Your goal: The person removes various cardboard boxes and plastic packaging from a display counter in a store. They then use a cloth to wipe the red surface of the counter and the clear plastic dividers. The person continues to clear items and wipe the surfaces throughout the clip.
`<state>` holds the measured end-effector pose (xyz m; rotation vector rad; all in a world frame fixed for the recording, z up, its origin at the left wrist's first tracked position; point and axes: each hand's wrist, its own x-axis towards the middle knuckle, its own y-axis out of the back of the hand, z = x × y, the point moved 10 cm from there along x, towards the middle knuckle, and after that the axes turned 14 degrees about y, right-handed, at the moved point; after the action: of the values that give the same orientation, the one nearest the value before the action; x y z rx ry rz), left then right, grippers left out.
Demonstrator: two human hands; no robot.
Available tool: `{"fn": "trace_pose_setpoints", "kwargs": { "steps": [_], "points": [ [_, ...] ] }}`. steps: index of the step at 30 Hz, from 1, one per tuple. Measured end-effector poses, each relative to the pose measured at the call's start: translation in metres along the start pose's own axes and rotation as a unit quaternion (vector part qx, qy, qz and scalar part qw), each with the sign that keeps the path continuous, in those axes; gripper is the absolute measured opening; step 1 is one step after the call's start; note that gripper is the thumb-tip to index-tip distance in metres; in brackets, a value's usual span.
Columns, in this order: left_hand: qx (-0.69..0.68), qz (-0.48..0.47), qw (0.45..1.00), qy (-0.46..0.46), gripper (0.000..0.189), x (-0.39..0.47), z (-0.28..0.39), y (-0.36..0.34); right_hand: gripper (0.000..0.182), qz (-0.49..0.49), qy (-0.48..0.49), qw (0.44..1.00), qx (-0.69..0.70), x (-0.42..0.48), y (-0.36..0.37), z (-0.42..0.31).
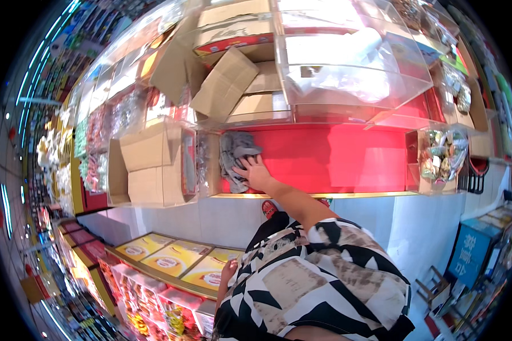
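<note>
My right hand [255, 171] reaches forward over a red display surface [298, 157], palm down with the fingers spread. Its fingertips rest on a crumpled grey cloth [234, 157], which lies at the left end of that surface against the side of a clear bin. No grip on the cloth shows. At my left side hangs my left hand [229, 269], close to the yellow-topped counter; its fingers look loosely curled and partly hidden, and nothing can be seen in it.
An open cardboard box [153, 166] in a clear bin stands left of the red surface. Behind rise acrylic bins [350, 85] with cardboard and plastic bags. Wrapped goods [441, 155] sit on the right. A gold edge [324, 195] borders the front. A yellow-topped counter [170, 258] lies left of me.
</note>
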<state>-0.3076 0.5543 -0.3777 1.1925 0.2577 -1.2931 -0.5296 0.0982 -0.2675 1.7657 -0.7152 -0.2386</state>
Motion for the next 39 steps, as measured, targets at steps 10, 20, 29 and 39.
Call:
{"fn": "trace_pose_setpoints", "kwargs": {
  "steps": [10, 20, 29, 39],
  "points": [
    [0.006, -0.073, 0.997, 0.002, 0.033, 0.046, 0.066, 0.012, 0.054, 0.101, -0.187, 0.976, -0.040, -0.201, 0.058, 0.172],
    [0.120, -0.067, 0.989, -0.061, 0.032, 0.059, 0.231, -0.043, 0.065, -0.088, -0.467, 0.848, -0.235, -0.515, 0.155, 0.278],
    [0.124, -0.064, 0.984, -0.113, 0.034, 0.082, 0.291, -0.108, 0.048, -0.017, -0.504, 0.854, -0.127, -0.478, 0.151, 0.196],
    [0.187, -0.093, 0.964, -0.162, 0.034, 0.086, 0.383, -0.152, 0.061, -0.019, -0.602, 0.798, -0.040, -0.507, 0.167, 0.282]
  ]
}}
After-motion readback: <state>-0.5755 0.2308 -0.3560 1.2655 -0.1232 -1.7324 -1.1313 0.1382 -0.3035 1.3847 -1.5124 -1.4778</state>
